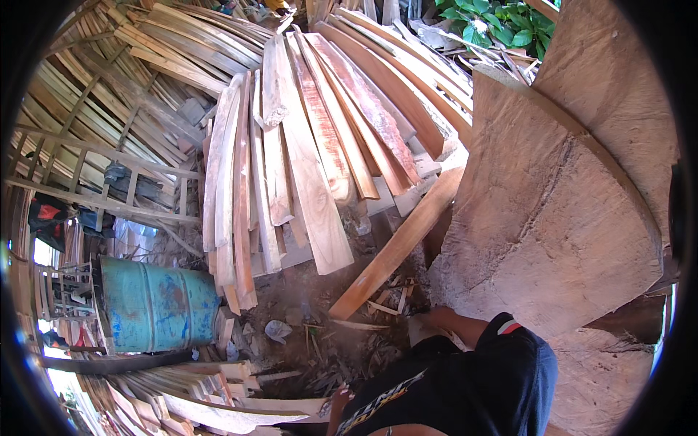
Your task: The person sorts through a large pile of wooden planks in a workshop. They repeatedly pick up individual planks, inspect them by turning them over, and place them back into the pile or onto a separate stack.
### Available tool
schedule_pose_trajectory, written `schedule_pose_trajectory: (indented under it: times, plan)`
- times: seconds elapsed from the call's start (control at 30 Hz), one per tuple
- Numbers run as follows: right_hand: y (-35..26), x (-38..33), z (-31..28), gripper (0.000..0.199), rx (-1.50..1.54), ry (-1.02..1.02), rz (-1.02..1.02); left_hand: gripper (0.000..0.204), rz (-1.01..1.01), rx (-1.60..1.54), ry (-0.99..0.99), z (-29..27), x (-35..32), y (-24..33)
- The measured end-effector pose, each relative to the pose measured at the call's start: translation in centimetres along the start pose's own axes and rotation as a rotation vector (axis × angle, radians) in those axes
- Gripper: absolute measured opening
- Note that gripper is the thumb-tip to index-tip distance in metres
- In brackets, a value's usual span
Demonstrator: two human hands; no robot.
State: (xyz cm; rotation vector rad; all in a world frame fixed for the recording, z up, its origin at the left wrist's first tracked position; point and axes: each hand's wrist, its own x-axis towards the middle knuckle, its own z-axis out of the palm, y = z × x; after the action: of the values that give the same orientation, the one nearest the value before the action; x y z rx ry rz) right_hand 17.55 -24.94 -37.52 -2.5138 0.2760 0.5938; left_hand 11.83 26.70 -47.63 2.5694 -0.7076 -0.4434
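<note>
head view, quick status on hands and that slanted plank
Right arm reaches down by wood scraps, hand hidden. Left hand out of view. Slanted plank leans untouched. Big slab crowds the right.

One blue metal drum (156, 305) lies on its side at the lower left of the frame. Two very large rough timber slabs (552, 218) fill the right side, one overlapping the other. One long plank (396, 247) leans diagonally against the nearer slab in the middle. The heap of sawn boards (305, 145) across the upper centre holds well over a dozen pieces; an exact count cannot be made. One wooden ladder-like frame (94, 182) lies at the left. One leafy green plant (494, 25) shows at the top right. One arm (458, 323) of the person is visible at the lower centre; the hand itself cannot be made out.
</note>
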Motion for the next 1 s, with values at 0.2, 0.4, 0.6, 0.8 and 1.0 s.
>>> schedule_pose_trajectory:
  times: [0.2, 0.4, 0.6, 0.8, 1.0]
  plan:
    - [16.7, 9.7, 2.4, 0.023, -0.13, 0.361, -0.024, 0.037, -0.539, -0.927, -0.098, -5.8, 8.5, 7.7]
    - [1.8, 23.2, -20.2, 0.035, 1.263, 0.733, 0.146, 0.042, -0.537, -0.795, 0.004, -4.3, 4.7, 6.1]
    - [0.4, 27.7, -30.1, 0.03, 1.522, 0.87, 0.205, 0.046, -0.261, -0.34, -0.111, -6.3, 1.6, 5.5]
    - [-0.1, 26.8, -30.0, 0.028, 1.556, 0.618, -0.004, 0.046, -0.336, -0.602, -0.182, -13.0, 4.5, 15.1]
    - [-14.9, 16.8, -23.1, 0.023, 1.809, 0.234, -0.22, 0.042, -0.196, -0.954, 0.025, -26.8, 13.4, 27.1]
